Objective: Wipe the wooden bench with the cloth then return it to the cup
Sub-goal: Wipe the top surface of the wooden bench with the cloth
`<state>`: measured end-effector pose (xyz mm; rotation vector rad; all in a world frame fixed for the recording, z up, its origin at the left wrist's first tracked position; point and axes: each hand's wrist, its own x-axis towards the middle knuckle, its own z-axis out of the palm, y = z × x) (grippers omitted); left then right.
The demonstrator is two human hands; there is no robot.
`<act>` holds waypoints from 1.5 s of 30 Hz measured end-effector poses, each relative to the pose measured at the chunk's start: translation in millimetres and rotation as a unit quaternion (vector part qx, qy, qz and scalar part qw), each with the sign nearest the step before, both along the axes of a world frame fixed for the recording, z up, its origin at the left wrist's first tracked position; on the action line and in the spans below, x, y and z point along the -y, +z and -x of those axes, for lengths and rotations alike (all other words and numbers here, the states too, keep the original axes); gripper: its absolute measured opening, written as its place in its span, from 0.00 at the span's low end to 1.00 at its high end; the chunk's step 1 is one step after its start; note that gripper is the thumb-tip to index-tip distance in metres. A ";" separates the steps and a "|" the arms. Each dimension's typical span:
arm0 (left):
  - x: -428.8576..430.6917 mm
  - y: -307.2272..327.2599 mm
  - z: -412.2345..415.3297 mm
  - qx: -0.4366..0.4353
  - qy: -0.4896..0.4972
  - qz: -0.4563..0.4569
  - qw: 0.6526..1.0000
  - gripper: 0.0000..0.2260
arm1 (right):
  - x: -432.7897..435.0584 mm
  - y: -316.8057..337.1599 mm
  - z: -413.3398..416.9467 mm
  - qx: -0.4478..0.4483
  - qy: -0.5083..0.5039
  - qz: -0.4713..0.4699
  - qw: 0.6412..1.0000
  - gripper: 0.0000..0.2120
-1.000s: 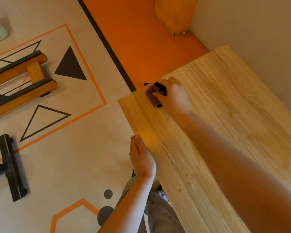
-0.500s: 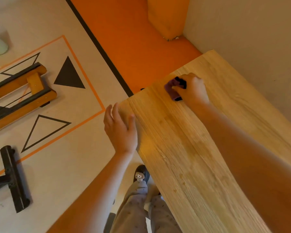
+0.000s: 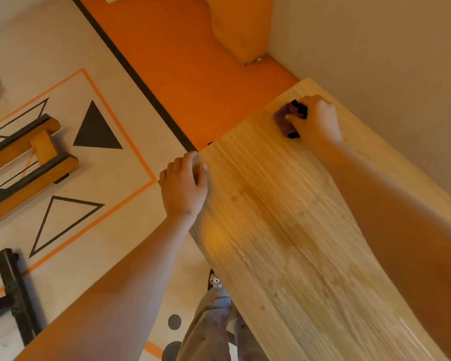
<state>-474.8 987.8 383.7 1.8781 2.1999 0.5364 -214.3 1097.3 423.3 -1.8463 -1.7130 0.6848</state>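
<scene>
The purple cloth lies bunched on the bench near its far end, close to the wall. The right hand grips it, fingers curled round it. Bare wood stretches from there toward the person. The left hand holds the bench's left corner, thumb on top and fingers curled over the edge.

Warm, dim indoor light, soft shadows, faint sheen on the wooden bench, wide-angle bending at edges.

R hand grips purple cloth on bench far end; L hand holds its corner.
</scene>
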 end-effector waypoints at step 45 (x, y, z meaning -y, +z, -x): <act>0.2 5.0 -2.0 0.005 0.007 0.026 1.000 0.15 | 27.6 -15.0 -25.9 -0.018 -0.184 -0.010 0.983 0.06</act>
